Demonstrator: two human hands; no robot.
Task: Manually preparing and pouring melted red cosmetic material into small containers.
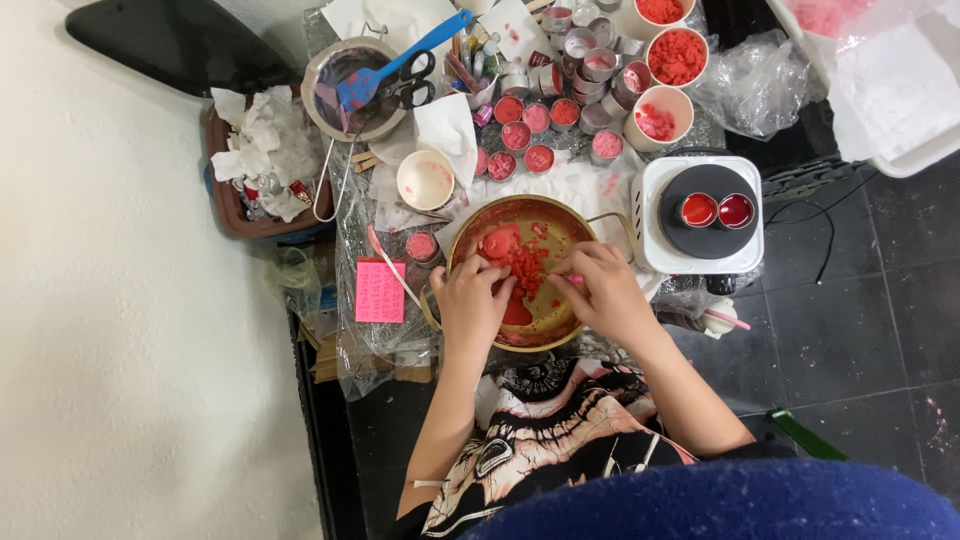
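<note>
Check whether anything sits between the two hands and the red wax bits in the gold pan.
Nothing visible does. The left hand and right hand both rest over the gold pan, fingers right at the red wax bits. The right hand seems to hold a thin pink stick; what lies under the palms is hidden.

- Single head-worn view, looking straight down from above the person.
- Moderately near: the cluttered surface [560, 190] fills the upper middle, floor [860, 300] at right.

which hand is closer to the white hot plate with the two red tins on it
Right. The right hand is in the gold pan, on the side next to the white hot plate. The left hand is at the pan's far side.
</note>
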